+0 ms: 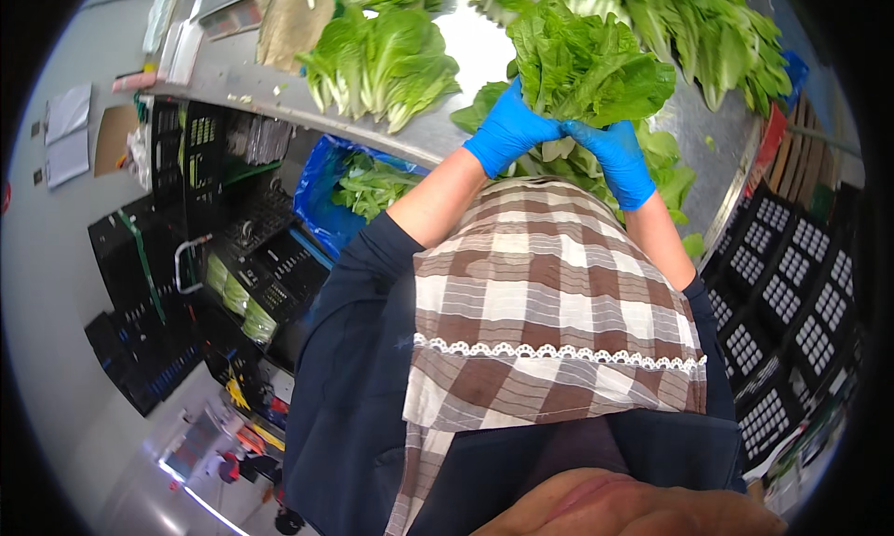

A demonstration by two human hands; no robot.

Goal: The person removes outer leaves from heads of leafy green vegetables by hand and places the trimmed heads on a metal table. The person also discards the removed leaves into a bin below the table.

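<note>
Both my hands wear blue gloves and grip one bunch of leafy greens point(583, 64) over the metal table. My left hand point(513, 127) holds its base from the left. From the right, my right hand point(618, 160) closes on the same base, its thumb tip meeting the left one's. The stem ends are mostly hidden by the gloves. Loose green leaves point(667, 162) lie beneath and beside my hands, close to my checked apron point(552, 270). To the left, a spread of pale-stemmed greens point(384, 64) rests on the table point(433, 127).
More greens point(712, 43) are heaped at the far right. A blue-lined bin point(314, 194) with leaves in it stands below the table's left front edge. Black plastic crates point(782, 284) are stacked at right, with more black crates point(133, 256) at left. A person point(244, 468) is in the background.
</note>
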